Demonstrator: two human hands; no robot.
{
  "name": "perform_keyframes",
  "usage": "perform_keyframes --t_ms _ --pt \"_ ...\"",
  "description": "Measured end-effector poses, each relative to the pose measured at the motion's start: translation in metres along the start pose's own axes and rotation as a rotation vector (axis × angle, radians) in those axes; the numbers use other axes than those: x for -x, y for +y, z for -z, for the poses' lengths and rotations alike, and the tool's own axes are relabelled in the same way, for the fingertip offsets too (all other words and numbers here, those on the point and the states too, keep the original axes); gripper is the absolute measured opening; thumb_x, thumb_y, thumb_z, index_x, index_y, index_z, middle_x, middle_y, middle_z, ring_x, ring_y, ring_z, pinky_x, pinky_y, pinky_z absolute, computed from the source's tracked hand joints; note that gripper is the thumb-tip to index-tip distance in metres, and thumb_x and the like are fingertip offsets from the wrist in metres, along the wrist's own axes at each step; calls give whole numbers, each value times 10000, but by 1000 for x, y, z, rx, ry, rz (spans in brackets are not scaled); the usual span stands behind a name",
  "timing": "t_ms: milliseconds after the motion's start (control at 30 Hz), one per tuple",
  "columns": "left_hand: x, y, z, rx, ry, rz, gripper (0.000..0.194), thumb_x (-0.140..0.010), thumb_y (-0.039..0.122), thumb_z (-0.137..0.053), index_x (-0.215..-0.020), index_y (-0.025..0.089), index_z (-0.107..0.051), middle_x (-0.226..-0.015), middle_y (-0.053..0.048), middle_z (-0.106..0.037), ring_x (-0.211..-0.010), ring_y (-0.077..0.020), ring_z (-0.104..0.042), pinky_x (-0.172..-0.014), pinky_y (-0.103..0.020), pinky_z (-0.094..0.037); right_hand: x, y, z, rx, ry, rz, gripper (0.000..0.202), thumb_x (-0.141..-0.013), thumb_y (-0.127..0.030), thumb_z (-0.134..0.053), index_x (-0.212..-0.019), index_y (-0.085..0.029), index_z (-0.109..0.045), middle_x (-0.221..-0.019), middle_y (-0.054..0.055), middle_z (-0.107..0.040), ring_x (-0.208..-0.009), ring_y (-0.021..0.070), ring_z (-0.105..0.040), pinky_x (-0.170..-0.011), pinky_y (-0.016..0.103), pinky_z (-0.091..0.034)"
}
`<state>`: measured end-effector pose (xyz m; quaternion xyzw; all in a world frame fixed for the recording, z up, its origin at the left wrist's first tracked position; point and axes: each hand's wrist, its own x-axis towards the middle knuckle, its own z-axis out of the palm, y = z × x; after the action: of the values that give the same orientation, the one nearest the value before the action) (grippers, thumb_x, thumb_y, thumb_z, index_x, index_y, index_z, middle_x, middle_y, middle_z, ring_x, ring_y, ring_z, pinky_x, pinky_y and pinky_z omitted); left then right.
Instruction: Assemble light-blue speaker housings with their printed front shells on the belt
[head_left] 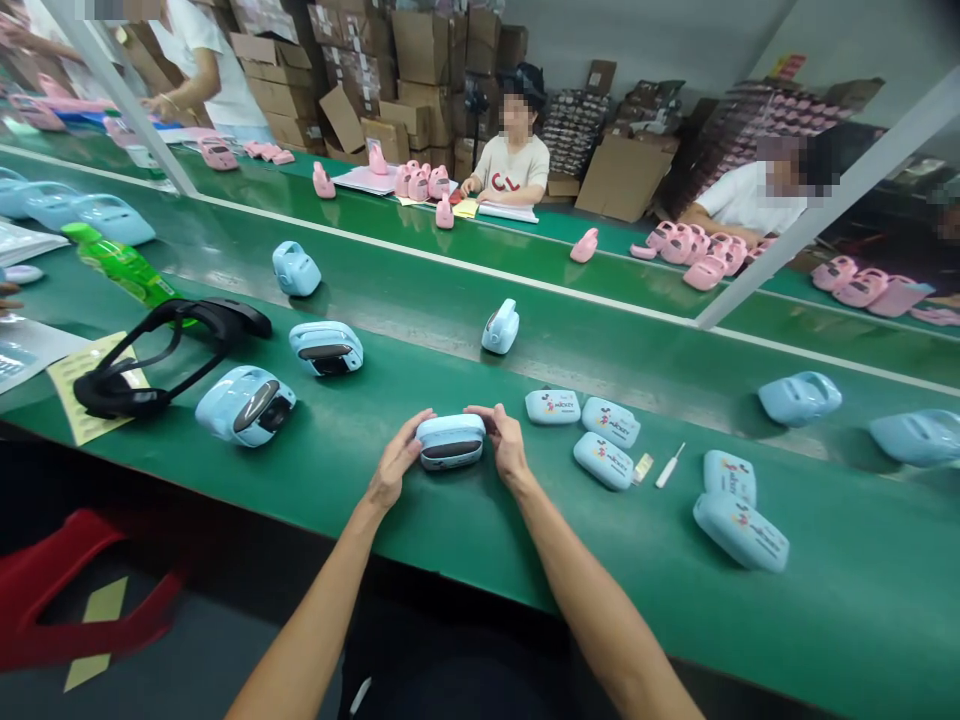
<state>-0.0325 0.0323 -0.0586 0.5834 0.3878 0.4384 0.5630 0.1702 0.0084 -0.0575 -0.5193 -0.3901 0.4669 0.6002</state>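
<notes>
A light-blue plastic device (451, 440) with a rounded handle on top and a dark glossy front panel is on the green bench before me. My left hand (399, 462) grips its left end, thumb towards the front. My right hand (504, 448) is at its right end, fingers curved around that side. To the right lie several light-blue covers printed with a cartoon mouse, one of them a cover (604, 460) close to my right hand. Beside it are a small yellowish tag (643, 468) and a thin white tool (670, 467).
More blue devices stand left, including one device (247, 405) near a black headset strap (161, 350) and a green bottle (124, 265). A conveyor belt (390, 270) runs behind, carrying a blue device (500, 327). Across it, co-workers sit among pink devices (424, 182). A red stool (60, 590) stands lower left.
</notes>
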Motion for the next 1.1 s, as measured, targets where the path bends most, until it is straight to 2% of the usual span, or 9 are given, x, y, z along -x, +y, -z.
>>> perform_keyframes --t_ms 200,467,600,667,767,833,900,1000,1100 --pt "-12 -2 -46 -29 410 -55 751 -905 732 -289 -951 150 -761 -1007 -142 -781 -969 -292 -727 -852 -382 -554 6 19 -26 40 151 105 817 -939 -766 -257 -1030 -150 -785 -1077 129 -789 -1015 273 -726 -938 385 -534" --pt "-19 -3 -54 -172 567 -3 674 -939 577 -235 -737 192 -751 -781 -107 -756 -795 -258 -694 -768 -349 -512 6 17 -40 230 279 127 837 -990 -651 -105 -810 -172 -768 -833 104 -765 -795 245 -705 -799 351 -532" --pt "-20 1 -51 -159 535 6 622 -911 562 -280 -715 206 -750 -826 -99 -769 -886 -273 -706 -817 -351 -522 7 15 -38 245 247 121 830 -997 -630 -65 -889 -179 -754 -875 98 -762 -845 241 -705 -844 351 -535" --pt "-22 5 -47 -125 491 8 591 -897 553 -313 -705 202 -748 -813 -95 -770 -874 -276 -714 -805 -351 -534 9 11 -31 213 107 172 787 -981 -683 -126 -1086 -175 -717 -1045 107 -761 -991 247 -709 -914 356 -532" --pt "-28 9 -39 -43 417 26 535 -878 539 -383 -717 179 -745 -777 -95 -766 -818 -279 -725 -755 -357 -554 14 0 -13 271 -224 295 770 -838 -737 -557 -1367 -178 -565 -1341 124 -664 -1231 274 -636 -1048 378 -483" --pt "-34 9 -33 40 393 36 481 -852 546 -453 -788 167 -743 -842 -97 -778 -854 -279 -732 -771 -360 -566 14 -12 0 391 -369 315 836 -699 -625 -789 -1375 -188 -564 -1318 113 -678 -1191 283 -652 -1039 390 -486" --pt "-37 6 -26 105 388 41 467 -828 572 -504 -883 168 -732 -953 -106 -784 -929 -284 -731 -815 -374 -573 7 -26 13 467 -426 290 759 -655 -537 -854 -1293 -196 -625 -1185 76 -730 -1060 264 -692 -958 376 -519" --pt "-36 -2 -15 46 376 43 446 -774 576 -610 -942 177 -719 -1013 -119 -778 -992 -297 -725 -889 -412 -570 -26 -50 39 456 -371 272 657 -652 -504 -863 -1198 -199 -662 -1090 40 -740 -992 242 -689 -891 348 -529" --pt "-31 -11 -7 -128 350 23 347 -731 484 -691 -930 200 -721 -979 -108 -779 -980 -298 -728 -941 -433 -555 -80 -70 74 451 -21 265 614 -665 -495 -831 -1158 -190 -628 -1089 53 -730 -984 229 -673 -877 340 -527"
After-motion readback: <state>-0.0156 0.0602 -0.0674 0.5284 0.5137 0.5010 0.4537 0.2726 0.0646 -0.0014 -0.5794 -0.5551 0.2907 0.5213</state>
